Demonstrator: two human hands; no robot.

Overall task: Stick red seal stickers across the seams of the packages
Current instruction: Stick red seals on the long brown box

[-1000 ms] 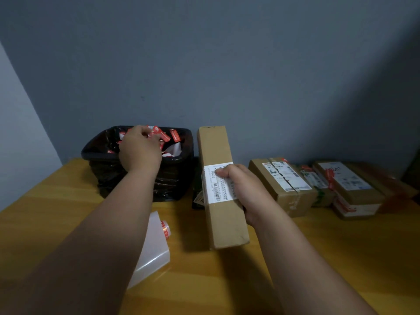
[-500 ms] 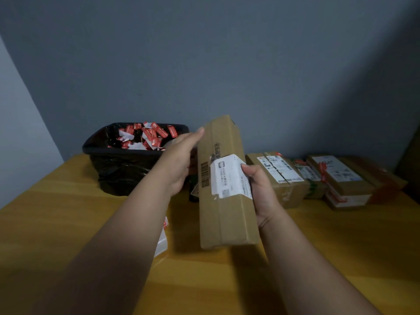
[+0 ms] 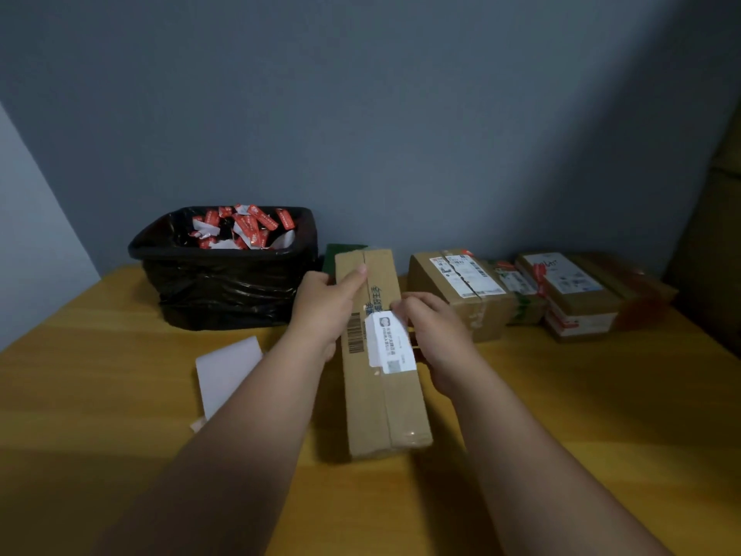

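Note:
A long brown cardboard package [image 3: 381,403] lies lengthwise in the middle of the wooden table, its taped seam facing up and a white shipping label wrapped over its right edge. My left hand [image 3: 326,311] grips its left side near the far end, thumb on top. From the right, my right hand [image 3: 433,335] holds the package at the label. A white sheet of sticker backing [image 3: 226,373] lies to the left of the package. No red sticker shows in either hand.
A black-lined bin [image 3: 224,274] holding several red and white sticker scraps stands at the back left. Several brown packages [image 3: 461,290] with labels and red seals sit in a row at the back right. A dark green object [image 3: 341,250] lies behind the long package.
My left hand came away from the bin and took hold of the long package's left side. The package rolled so that its seam faces up, and it sits lower on the table.

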